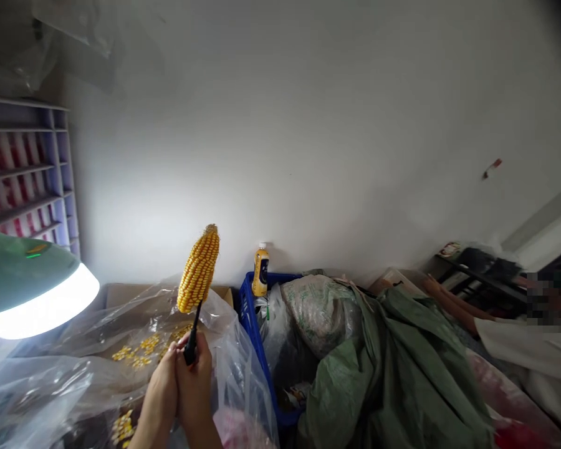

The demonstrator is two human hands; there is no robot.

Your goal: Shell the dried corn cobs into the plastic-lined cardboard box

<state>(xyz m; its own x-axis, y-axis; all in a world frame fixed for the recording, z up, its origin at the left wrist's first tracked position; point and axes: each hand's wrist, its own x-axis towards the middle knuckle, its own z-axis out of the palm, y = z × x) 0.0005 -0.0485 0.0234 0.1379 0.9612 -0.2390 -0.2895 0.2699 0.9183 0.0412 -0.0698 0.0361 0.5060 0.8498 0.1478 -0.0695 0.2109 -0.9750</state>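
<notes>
Yellow corn cob (pixel 199 269) on black handle (pixel 191 337), hands (pixel 182 380) clamped together on it, above plastic bag rim (pixel 223 324).

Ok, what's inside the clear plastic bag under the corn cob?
Loose yellow corn kernels lying on brown cardboard. Plastic folds and the right hand cover whatever lies further down.

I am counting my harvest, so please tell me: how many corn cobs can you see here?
1. The corn cob stands upright on a black tool, held between the left hand and right hand. More may be hidden in the blue crate.
</notes>
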